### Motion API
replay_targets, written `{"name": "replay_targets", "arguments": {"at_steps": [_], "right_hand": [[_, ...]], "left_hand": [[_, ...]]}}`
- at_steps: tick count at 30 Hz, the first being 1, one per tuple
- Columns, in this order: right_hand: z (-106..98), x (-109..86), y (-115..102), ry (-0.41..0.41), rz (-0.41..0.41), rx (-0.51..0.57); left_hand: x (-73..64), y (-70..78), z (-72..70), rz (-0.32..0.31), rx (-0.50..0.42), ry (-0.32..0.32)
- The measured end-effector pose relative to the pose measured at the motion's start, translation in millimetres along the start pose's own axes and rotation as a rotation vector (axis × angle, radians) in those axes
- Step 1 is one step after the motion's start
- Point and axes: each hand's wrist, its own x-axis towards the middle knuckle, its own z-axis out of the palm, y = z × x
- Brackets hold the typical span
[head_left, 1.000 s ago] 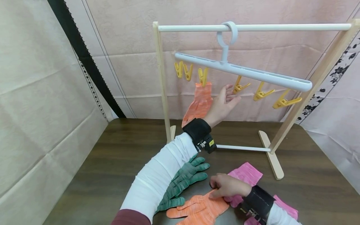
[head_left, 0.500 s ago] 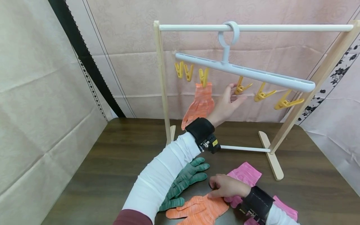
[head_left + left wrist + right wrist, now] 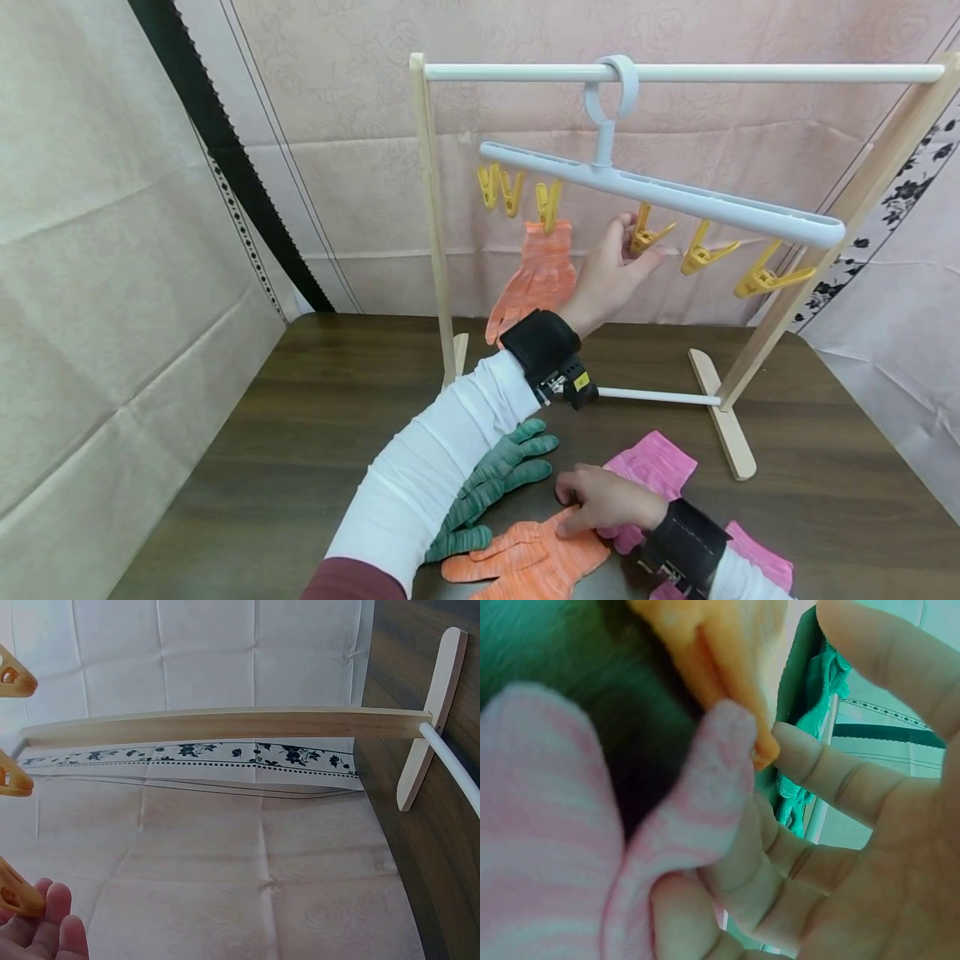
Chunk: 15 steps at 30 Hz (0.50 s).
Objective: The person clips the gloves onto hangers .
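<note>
My left hand (image 3: 607, 271) reaches up under the pale blue hanger (image 3: 667, 192), its fingers against a yellow clothespin (image 3: 647, 233). In the left wrist view the fingertips (image 3: 58, 907) touch this clothespin's tip; the thumb is out of sight there. An orange glove (image 3: 536, 275) hangs by its cuff from another yellow clothespin (image 3: 547, 204), left of the hand. Low on the table, my right hand (image 3: 611, 500) rests at the cuff of a second orange glove (image 3: 543, 558). Its thumb and fingers stand apart in the right wrist view, touching the pink glove (image 3: 705, 802) and orange fabric.
A wooden rack (image 3: 825, 225) with a white top bar (image 3: 750, 73) carries the hanger. More yellow clothespins (image 3: 701, 250) dangle at both ends. A green glove (image 3: 491, 483) lies partly under the left forearm. Pink fabric (image 3: 761, 554) lies by the right wrist.
My left hand has moved slightly right and up until its fingers meet the clothespin. The hanger's left end has swung a little to the right. The right hand stays nearly still.
</note>
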Motion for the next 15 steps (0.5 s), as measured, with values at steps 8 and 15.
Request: {"name": "replay_targets", "arguments": {"at_steps": [8,15], "right_hand": [[0.5,-0.7,-0.5,-0.015,0.036,-0.022],[0.8,-1.0,-1.9,-0.026,0.034,-0.006]], "left_hand": [[-0.3,6.5,-0.8,0.022,0.081,0.021],[0.2,14.2,-0.3,0.028,0.182,0.043]]}}
